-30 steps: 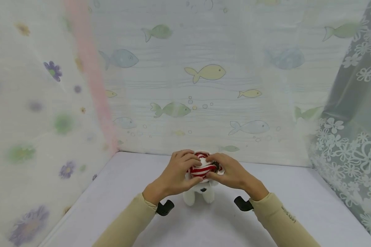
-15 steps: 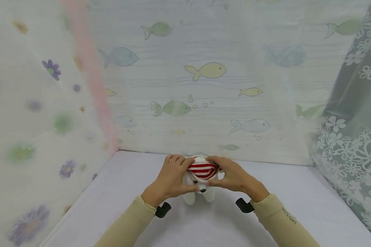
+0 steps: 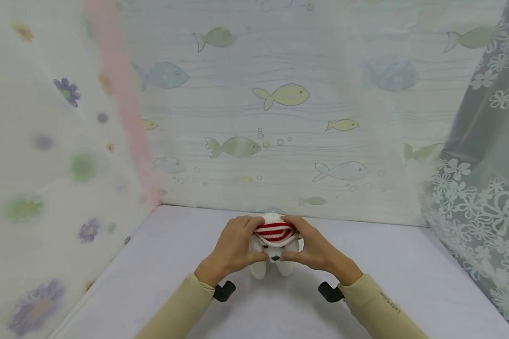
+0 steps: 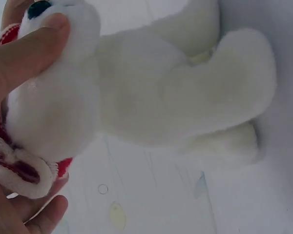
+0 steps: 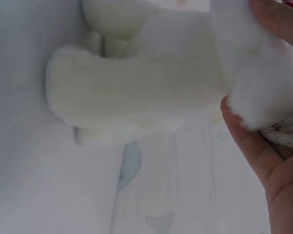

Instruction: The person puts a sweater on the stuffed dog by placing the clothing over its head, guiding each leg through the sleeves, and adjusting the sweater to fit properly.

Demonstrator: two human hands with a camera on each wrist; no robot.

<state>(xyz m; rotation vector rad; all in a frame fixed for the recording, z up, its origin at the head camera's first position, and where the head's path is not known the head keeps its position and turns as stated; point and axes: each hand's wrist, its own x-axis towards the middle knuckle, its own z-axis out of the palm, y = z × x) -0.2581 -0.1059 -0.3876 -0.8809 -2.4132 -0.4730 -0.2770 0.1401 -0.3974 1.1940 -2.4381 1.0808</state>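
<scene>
Note white plush animal on bench, gripped around head and red-and-white striped knit hat by part-curled left hand and likewise curled right hand, probably for balanced support.

Plain white bench, faintly shaded toward the middle, white plush dog upright on it, feet touching the top

A pale beige fabric left sleeve ends at the wrist, beside a stubby black elbow-shaped left wrist device. A matching beige fabric right sleeve bears small dark lettering, beside a similar black angled right wrist device.
</scene>
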